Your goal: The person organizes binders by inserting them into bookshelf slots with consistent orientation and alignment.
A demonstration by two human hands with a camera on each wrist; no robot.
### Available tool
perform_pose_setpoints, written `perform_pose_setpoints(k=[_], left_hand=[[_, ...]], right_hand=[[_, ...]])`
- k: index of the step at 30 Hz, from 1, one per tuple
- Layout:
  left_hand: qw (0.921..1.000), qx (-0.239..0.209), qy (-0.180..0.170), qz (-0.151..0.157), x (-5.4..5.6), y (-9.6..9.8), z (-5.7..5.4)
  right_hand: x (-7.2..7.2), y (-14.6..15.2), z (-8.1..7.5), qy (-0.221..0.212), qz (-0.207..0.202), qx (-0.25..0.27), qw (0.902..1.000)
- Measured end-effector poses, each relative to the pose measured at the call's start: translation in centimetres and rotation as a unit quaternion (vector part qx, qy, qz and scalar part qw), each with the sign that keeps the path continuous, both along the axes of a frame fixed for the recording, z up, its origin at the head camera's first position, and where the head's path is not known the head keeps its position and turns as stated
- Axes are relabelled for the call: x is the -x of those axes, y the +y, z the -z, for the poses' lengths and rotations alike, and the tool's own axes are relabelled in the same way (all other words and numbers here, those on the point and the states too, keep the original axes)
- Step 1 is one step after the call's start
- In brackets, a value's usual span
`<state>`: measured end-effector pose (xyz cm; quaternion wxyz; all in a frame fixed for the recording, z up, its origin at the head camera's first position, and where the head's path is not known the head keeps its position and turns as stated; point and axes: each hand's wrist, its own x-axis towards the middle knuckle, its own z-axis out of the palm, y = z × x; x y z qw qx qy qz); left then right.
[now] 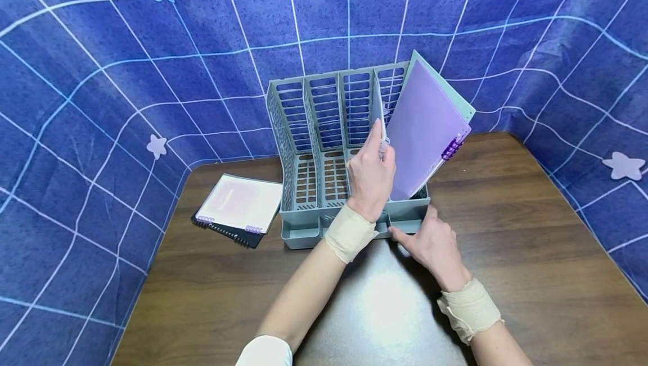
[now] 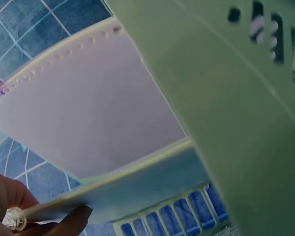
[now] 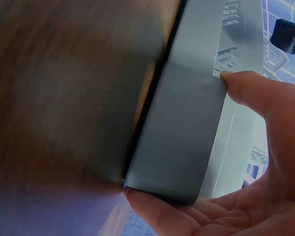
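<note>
My left hand (image 1: 372,177) pinches the edge of a thin ring-bound notebook (image 2: 132,179) near its clear rings. That notebook stands nearly edge-on toward the right side of a grey-green file organizer (image 1: 301,217); its exact compartment is hard to tell. With thumb and fingers, my right hand (image 1: 437,245) grips the organizer's front right corner, and in the right wrist view the hand (image 3: 285,142) wraps round the low front tray. A purple notebook (image 1: 425,124) with purple rings leans to the right in the rightmost compartment, in front of a mint green one (image 1: 458,96).
Left of the organizer, a white notebook (image 1: 240,200) with purple rings lies on a black spiral notebook (image 1: 238,235). The wooden table (image 1: 516,231) is bordered by a blue checked curtain (image 1: 324,12) behind and at both sides.
</note>
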<state>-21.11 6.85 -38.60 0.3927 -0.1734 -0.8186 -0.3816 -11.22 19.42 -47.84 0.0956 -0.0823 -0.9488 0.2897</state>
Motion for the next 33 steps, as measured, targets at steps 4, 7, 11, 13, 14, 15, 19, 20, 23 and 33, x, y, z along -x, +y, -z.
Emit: perform_pose_setpoints(k=[4,7,11,13,14,15,19,20,23,33], left_hand=[[0.9999,0.003,-0.016,0.004,-0.1,0.6,0.3],[0.9996,0.005,-0.027,0.005,-0.2,0.8,0.6],[0.9995,0.003,-0.031,0.005,-0.4,0.9,0.8],[0.9995,0.004,-0.031,0.004,-0.4,0.9,0.8],[0.9995,0.005,-0.032,0.002,-0.4,0.9,0.8],[0.9995,0.007,-0.032,0.000,-0.4,0.9,0.8],[0.9993,0.009,-0.037,-0.007,-0.5,0.8,0.7],[0.9992,0.008,-0.038,-0.008,-0.5,0.7,0.6],[0.9991,0.009,-0.039,-0.010,-0.7,0.5,0.4],[0.9979,0.056,-0.025,0.019,-2.1,-1.8,-2.1]], right_hand=[[0.0,0.1,0.0,-0.004,-0.001,0.002,1.0000],[-0.1,0.0,0.0,-0.007,-0.002,0.003,1.0000],[-0.1,0.0,0.0,-0.007,-0.001,0.002,1.0000],[0.0,0.0,0.0,-0.005,-0.001,0.002,1.0000],[0.0,0.1,0.0,-0.003,-0.001,0.002,1.0000],[0.0,0.1,0.0,-0.002,-0.002,0.002,1.0000],[0.0,0.1,0.0,-0.002,-0.003,0.004,1.0000],[0.0,0.1,-0.1,-0.003,-0.003,0.004,1.0000],[0.0,0.0,-0.1,-0.007,-0.004,0.007,0.9999],[-0.1,-0.1,-0.2,-0.014,-0.004,0.010,0.9998]])
